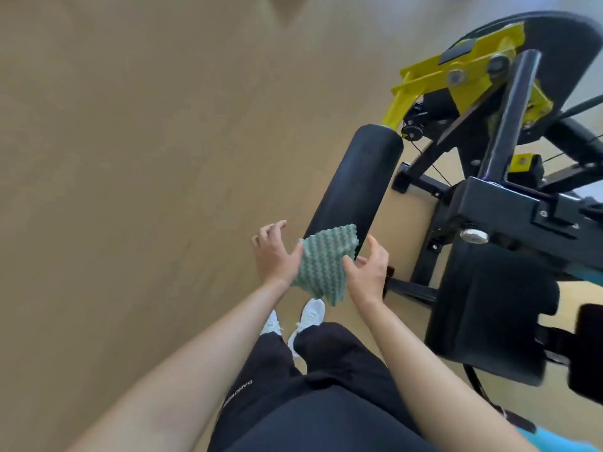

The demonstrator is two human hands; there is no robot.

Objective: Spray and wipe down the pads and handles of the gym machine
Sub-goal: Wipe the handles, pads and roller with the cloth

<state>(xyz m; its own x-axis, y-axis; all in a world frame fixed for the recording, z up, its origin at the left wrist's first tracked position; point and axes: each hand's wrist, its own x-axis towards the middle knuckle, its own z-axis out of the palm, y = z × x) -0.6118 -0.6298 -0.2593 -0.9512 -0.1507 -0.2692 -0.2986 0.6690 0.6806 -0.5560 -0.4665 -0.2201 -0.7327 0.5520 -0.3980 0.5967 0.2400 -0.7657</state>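
Observation:
A green-and-white patterned cloth (323,262) is draped over the near end of the black roller pad (359,181) and hangs down below it. My left hand (277,256) is at the cloth's left edge, thumb against it, fingers loosely spread away from it. My right hand (367,272) is at the cloth's right edge, with the thumb lying on the cloth and the fingers splayed. A black seat pad (489,305) sits to the right on the machine's black frame (502,203). No spray bottle is in view.
Yellow brackets (456,70) and a black disc lie at the upper right, with cables and frame bars below them. Tan floor (130,158) fills the left side. My legs and white shoes (310,316) stand just below the cloth.

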